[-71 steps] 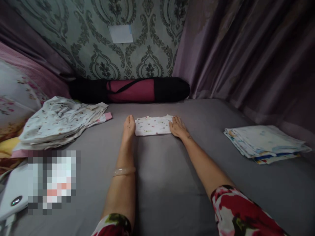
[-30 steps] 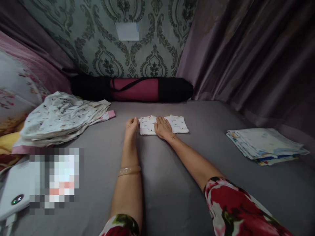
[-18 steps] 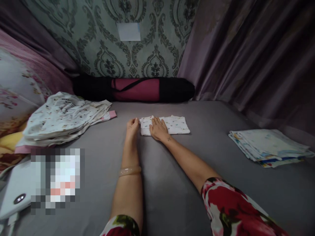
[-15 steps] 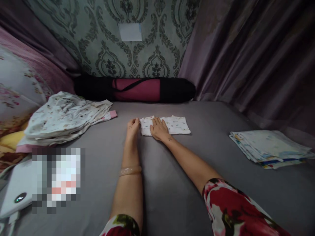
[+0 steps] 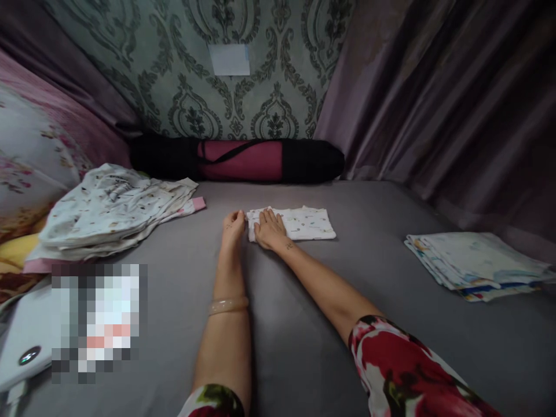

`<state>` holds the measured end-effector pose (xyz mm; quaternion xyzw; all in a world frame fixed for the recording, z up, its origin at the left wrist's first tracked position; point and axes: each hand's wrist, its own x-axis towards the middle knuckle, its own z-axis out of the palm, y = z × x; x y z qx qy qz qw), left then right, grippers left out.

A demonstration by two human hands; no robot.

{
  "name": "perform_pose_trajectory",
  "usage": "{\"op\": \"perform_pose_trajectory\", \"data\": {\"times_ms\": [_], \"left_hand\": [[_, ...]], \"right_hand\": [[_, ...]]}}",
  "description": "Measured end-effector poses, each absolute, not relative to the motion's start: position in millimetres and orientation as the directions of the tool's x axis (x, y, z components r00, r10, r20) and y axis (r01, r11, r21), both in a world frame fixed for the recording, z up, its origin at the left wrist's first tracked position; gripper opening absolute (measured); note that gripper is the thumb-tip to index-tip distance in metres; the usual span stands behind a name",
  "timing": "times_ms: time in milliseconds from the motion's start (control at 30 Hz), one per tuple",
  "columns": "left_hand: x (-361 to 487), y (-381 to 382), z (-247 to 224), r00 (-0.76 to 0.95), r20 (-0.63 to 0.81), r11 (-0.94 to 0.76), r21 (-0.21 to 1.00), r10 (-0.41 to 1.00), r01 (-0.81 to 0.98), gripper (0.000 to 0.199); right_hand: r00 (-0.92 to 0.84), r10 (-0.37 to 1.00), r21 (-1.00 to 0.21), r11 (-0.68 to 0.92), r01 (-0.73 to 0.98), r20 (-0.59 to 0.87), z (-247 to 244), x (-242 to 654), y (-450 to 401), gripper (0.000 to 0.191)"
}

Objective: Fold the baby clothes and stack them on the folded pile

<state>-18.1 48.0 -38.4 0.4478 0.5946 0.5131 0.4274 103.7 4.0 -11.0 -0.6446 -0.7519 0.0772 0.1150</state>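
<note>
A small white printed cloth [image 5: 310,223], folded into a flat rectangle, lies on the grey sheet [image 5: 304,301]. My right hand [image 5: 270,229] rests flat on its left part, fingers stretched out and pointing away from me. At the cloth's left edge is my left hand [image 5: 233,226], its fingers curled together and pinching the edge near the upper left corner. A bracelet circles my left forearm.
Loose printed clothes [image 5: 108,208] are heaped at the left. A folded cloth stack [image 5: 478,260] lies at the right. A black and red long bag [image 5: 243,160] runs along the wall. A white device [image 5: 37,330] with a cable sits at the lower left, beside a blurred object.
My right hand has slid left along the cloth, closer to my left hand. My left hand has stayed at the cloth's left edge. The view has shifted slightly.
</note>
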Motion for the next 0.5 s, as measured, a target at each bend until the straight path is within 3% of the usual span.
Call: {"op": "perform_pose_trajectory", "data": {"times_ms": [167, 333, 500], "left_hand": [[-24.3, 46.1, -39.3, -0.308, 0.04, -0.015, 0.996, 0.951, 0.084, 0.029], [-23.1, 44.5, -37.3, -0.358, 0.046, -0.013, 0.995, 0.933, 0.094, 0.03], [-13.5, 44.1, -33.7, -0.321, 0.064, -0.026, 0.992, 0.945, 0.122, 0.028]], "right_hand": [[-0.241, 0.959, -0.256, 0.272, 0.928, 0.148, -13.7, 85.1, 3.9, 0.058], [-0.251, 0.957, -0.275, 0.283, 0.919, 0.148, -22.3, 77.1, 0.8, 0.058], [-0.299, 0.953, -0.344, 0.293, 0.892, 0.036, -12.2, 87.2, 7.9, 0.059]]}}
